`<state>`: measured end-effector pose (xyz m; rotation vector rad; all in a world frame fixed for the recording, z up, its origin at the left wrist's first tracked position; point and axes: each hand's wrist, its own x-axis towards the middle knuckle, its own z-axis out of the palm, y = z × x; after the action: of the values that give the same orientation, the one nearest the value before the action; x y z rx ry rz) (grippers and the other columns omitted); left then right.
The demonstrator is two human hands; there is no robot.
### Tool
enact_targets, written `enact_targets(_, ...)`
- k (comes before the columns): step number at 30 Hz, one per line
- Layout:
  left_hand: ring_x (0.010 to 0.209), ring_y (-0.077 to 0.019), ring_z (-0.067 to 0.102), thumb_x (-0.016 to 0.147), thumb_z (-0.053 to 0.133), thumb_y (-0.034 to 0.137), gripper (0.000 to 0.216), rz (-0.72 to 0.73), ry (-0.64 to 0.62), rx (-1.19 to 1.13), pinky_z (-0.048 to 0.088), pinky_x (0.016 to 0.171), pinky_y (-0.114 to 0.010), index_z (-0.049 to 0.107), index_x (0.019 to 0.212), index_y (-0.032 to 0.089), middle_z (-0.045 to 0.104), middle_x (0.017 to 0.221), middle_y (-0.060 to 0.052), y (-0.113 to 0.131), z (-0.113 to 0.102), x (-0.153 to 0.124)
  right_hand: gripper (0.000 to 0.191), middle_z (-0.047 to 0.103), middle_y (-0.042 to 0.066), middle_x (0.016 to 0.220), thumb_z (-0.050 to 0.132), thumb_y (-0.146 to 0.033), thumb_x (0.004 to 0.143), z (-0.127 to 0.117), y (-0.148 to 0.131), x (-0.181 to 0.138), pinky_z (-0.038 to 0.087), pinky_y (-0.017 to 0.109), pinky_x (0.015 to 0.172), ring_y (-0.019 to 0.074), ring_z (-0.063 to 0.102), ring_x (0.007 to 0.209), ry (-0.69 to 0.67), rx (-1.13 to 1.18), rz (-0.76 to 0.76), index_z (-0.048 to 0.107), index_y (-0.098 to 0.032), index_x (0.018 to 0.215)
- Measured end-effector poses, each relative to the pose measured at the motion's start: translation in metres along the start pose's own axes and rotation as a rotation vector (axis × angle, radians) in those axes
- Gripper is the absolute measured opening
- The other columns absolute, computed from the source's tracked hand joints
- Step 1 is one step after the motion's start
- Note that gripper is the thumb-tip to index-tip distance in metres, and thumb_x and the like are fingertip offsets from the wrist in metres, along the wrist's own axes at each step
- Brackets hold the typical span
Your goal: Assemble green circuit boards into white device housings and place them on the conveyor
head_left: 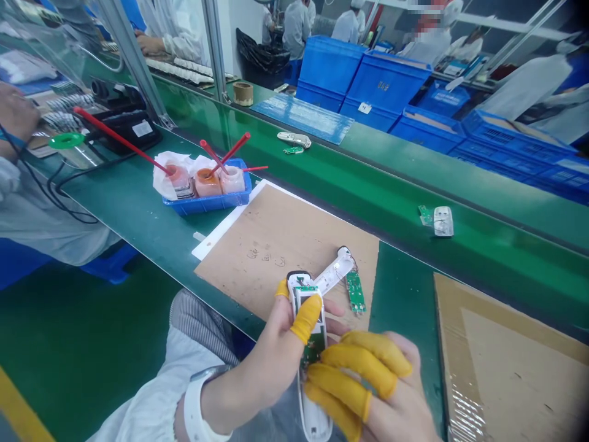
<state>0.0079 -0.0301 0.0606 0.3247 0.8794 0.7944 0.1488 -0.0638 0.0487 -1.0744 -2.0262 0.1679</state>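
Observation:
My left hand (285, 334), with yellow finger cots on thumb and finger, grips a long white plastic device housing (317, 414). A dark display window (304, 299) and a green circuit board (314, 345) sit in that housing. My right hand (372, 374), also in yellow finger cots, is closed at the board's lower part; its fingertips partly hide what they pinch. Just beyond, a second white housing (335, 273) lies on a brown cardboard sheet (276, 227), with a loose green circuit board (355, 291) wired to it.
A blue tray (202, 204) holds several small jars with red-handled sticks. On the green conveyor belt lie a white housing (294, 139) and another white part (443, 221) with boards. A cardboard piece (515, 356) lies right. Blue crates (386, 86) stand beyond; a co-worker sits left.

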Motion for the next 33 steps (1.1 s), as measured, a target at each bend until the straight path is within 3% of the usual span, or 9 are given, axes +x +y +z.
enact_targets(5,0.059,-0.007,0.056,0.063,0.07,0.059,0.049,-0.025,0.002,0.029,0.042,0.057,-0.02,0.056,0.085,0.017,0.062,0.067,0.003,-0.002,-0.001,0.002,0.028,0.071,-0.011,0.091,0.052,-0.018,0.09,-0.002,0.007,-0.006,0.043,0.024,0.084,0.0099,0.064,0.084,-0.153,0.003,-0.169,0.063,-0.039,0.105)
enact_targets(8,0.055,-0.0074,0.055,0.064,0.066,0.063,0.051,-0.024,0.006,0.057,0.042,0.054,-0.02,0.054,0.082,0.017,0.059,0.063,0.003,-0.001,-0.004,0.002,0.026,0.071,-0.008,0.088,0.05,-0.021,0.091,-0.017,0.014,-0.002,0.049,0.025,0.076,0.013,0.065,0.082,-0.15,0.031,-0.106,0.061,-0.038,0.106)
enact_targets(12,0.071,-0.0133,0.065,0.077,0.057,0.059,0.043,0.159,-0.018,0.107,0.051,0.072,-0.029,0.052,0.092,0.019,0.067,0.082,-0.003,0.001,-0.005,0.002,0.012,0.07,-0.001,0.083,0.054,-0.032,0.091,-0.017,0.009,0.008,0.056,0.023,0.064,0.0139,0.066,0.071,-0.077,0.21,0.281,0.061,-0.028,0.1)
enact_targets(14,0.08,-0.0162,0.065,0.08,0.054,0.057,0.039,0.26,-0.023,0.167,0.052,0.078,-0.031,0.054,0.089,0.019,0.068,0.088,-0.005,-0.001,-0.003,0.002,0.023,0.071,-0.001,0.09,0.058,-0.045,0.087,-0.004,0.0,0.012,0.056,0.018,0.065,0.0122,0.068,0.076,-0.146,0.542,0.581,0.062,-0.029,0.103)
enact_targets(17,0.089,-0.0171,0.063,0.08,0.052,0.059,0.04,0.403,0.011,0.324,0.051,0.085,-0.03,0.058,0.086,0.02,0.068,0.092,-0.006,-0.008,0.0,0.004,0.054,0.066,0.004,0.115,0.057,-0.063,0.08,0.017,-0.011,0.012,0.055,0.028,0.084,0.0203,0.063,0.105,-0.249,0.948,0.931,0.055,-0.031,0.123)
enact_targets(20,0.088,-0.0149,0.062,0.078,0.055,0.058,0.038,0.423,0.029,0.401,0.051,0.082,-0.025,0.059,0.09,0.022,0.066,0.092,-0.004,-0.013,0.001,0.008,0.068,0.057,0.007,0.128,0.06,-0.068,0.074,0.029,-0.013,0.003,0.046,0.04,0.098,0.0276,0.051,0.121,-0.137,0.961,1.062,0.053,-0.028,0.128)
enact_targets(25,0.095,-0.0179,0.063,0.08,0.053,0.056,0.035,0.438,-0.134,0.454,0.051,0.087,-0.029,0.056,0.09,0.023,0.068,0.102,-0.006,-0.009,0.009,0.018,0.052,0.063,0.005,0.12,0.07,-0.063,0.068,0.03,-0.007,-0.004,0.041,0.043,0.102,0.0289,0.052,0.119,0.223,0.899,1.04,0.069,-0.03,0.107)
enact_targets(29,0.103,-0.0203,0.063,0.088,0.043,0.049,0.031,0.418,-0.277,0.591,0.05,0.094,-0.036,0.049,0.099,0.021,0.066,0.113,-0.011,-0.004,0.025,0.054,0.061,0.066,0.008,0.105,0.061,-0.075,0.067,0.012,0.028,0.016,0.049,0.038,0.086,0.0263,0.059,0.103,0.049,0.947,1.044,0.07,-0.023,0.099)
enact_targets(33,0.103,-0.0228,0.064,0.09,0.039,0.036,0.027,0.47,-0.215,0.913,0.052,0.09,-0.039,0.045,0.107,0.016,0.063,0.118,-0.019,0.007,0.052,0.135,0.054,0.062,0.002,0.071,0.074,-0.067,0.056,-0.013,0.115,0.049,0.05,0.031,0.072,0.0165,0.059,0.072,-0.209,0.814,0.955,0.063,-0.015,0.063)
